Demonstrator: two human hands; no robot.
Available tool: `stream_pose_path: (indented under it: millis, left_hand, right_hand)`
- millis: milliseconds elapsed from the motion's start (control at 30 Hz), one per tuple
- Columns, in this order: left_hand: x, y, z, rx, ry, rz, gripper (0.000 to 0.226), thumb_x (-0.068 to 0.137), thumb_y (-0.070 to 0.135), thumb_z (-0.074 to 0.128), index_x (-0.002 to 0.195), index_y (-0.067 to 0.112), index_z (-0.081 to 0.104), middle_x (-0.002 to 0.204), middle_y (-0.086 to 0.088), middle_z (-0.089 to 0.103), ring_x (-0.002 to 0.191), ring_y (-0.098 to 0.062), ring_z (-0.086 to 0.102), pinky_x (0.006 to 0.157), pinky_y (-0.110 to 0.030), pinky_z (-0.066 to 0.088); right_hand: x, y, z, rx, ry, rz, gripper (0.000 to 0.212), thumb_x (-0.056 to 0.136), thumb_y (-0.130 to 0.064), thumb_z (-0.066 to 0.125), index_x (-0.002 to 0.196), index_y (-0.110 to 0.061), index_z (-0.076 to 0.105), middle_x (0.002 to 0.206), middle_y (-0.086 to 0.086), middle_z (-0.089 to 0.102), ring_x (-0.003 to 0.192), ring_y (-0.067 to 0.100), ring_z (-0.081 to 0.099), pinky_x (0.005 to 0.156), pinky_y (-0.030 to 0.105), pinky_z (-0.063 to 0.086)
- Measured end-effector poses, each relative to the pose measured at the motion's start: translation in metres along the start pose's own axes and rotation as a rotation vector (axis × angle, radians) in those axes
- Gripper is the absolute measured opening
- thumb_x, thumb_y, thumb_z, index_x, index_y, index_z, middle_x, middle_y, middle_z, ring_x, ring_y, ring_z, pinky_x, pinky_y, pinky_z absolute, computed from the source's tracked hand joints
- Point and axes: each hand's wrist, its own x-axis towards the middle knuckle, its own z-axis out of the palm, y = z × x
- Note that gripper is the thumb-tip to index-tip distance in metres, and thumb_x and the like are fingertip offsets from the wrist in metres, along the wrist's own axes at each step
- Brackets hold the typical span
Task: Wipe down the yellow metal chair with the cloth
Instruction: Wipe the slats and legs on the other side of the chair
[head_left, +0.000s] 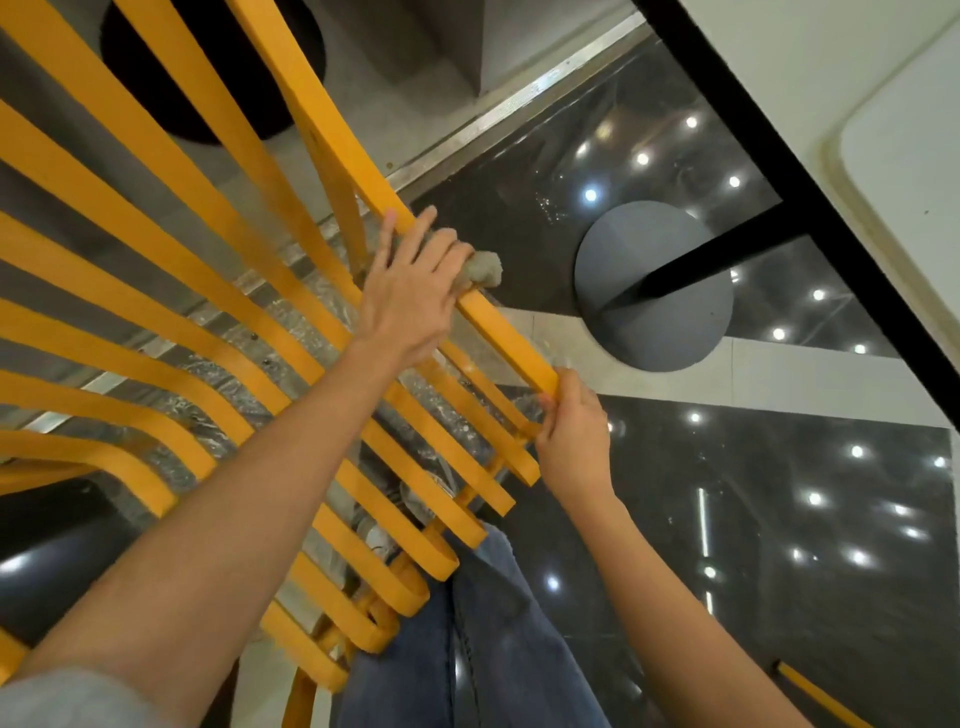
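A round grey table base (654, 286) sits right of centre under a white tabletop (857, 104). At mid-frame the left hand (410, 296) clenches a grey cloth (483, 267) around a slat of the yellow chair (156, 260); just below right, the right hand (574, 441) pinches that slat's end. Glossy dark floor (779, 493) reflects lights.

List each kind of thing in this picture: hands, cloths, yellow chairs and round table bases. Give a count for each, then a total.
Hands: 2, left and right
Cloths: 1
Yellow chairs: 1
Round table bases: 1
Total: 5
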Motion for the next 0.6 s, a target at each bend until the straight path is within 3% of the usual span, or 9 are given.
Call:
stream_pose_path:
  millis: [133, 233, 300, 433, 533, 600]
  left_hand:
    - [-0.037, 0.064, 0.012, -0.044, -0.095, 0.352, 0.046, 0.093, 0.025, 0.045, 0.138, 0.018, 0.049, 0.140, -0.009, 0.051, 0.137, -0.033, 0.040, 0.119, -0.053, 0.012]
    - [-0.028, 0.052, 0.006, -0.045, -0.124, 0.415, 0.043, 0.093, 0.029, 0.044, 0.133, 0.018, 0.053, 0.127, -0.005, 0.058, 0.126, -0.029, 0.051, 0.121, -0.049, 0.014]
    - [-0.008, 0.022, 0.002, -0.027, -0.076, 0.355, 0.037, 0.093, 0.030, 0.050, 0.127, 0.018, 0.056, 0.121, -0.004, 0.060, 0.121, -0.028, 0.053, 0.120, -0.048, 0.016]
    - [0.029, -0.036, -0.012, 0.057, -0.048, 0.055, 0.033, 0.100, 0.037, 0.041, 0.117, 0.013, 0.057, 0.115, -0.007, 0.059, 0.122, -0.030, 0.049, 0.121, -0.050, 0.011]
    - [0.018, 0.003, -0.013, 0.045, -0.064, -0.049, 0.036, 0.099, 0.038, 0.038, 0.112, 0.011, 0.059, 0.113, -0.008, 0.060, 0.123, -0.032, 0.049, 0.120, -0.053, 0.016]
    - [-0.006, 0.047, -0.005, -0.035, -0.131, 0.068, 0.044, 0.099, 0.042, 0.036, 0.114, 0.009, 0.061, 0.114, -0.010, 0.062, 0.124, -0.035, 0.049, 0.120, -0.053, 0.017]
  right_hand:
    - [0.000, 0.002, 0.004, -0.047, 0.021, -0.046, 0.026, 0.100, -0.018, 0.039, 0.113, -0.001, 0.055, 0.103, 0.015, 0.060, 0.090, 0.034, 0.052, 0.078, 0.046, 0.044]
    - [0.000, 0.005, 0.004, -0.036, 0.038, -0.073, 0.027, 0.098, -0.023, 0.036, 0.107, -0.004, 0.053, 0.100, 0.013, 0.059, 0.087, 0.032, 0.051, 0.075, 0.046, 0.043]
    - [0.000, 0.006, 0.005, -0.034, 0.054, -0.078, 0.023, 0.099, -0.023, 0.035, 0.105, -0.008, 0.052, 0.099, 0.010, 0.057, 0.086, 0.030, 0.049, 0.075, 0.045, 0.042]
    - [0.000, 0.006, 0.009, -0.068, 0.100, -0.077, 0.024, 0.099, -0.024, 0.033, 0.101, -0.009, 0.051, 0.097, 0.011, 0.056, 0.083, 0.030, 0.049, 0.072, 0.037, 0.033]
    - [0.000, 0.005, 0.010, -0.076, 0.103, -0.070, 0.034, 0.099, -0.032, 0.026, 0.102, -0.009, 0.051, 0.097, 0.011, 0.056, 0.082, 0.030, 0.048, 0.072, 0.035, 0.029]
    - [0.000, 0.006, 0.009, -0.076, 0.090, -0.069, 0.036, 0.098, -0.033, 0.025, 0.104, -0.009, 0.051, 0.098, 0.012, 0.057, 0.083, 0.031, 0.049, 0.072, 0.034, 0.028]
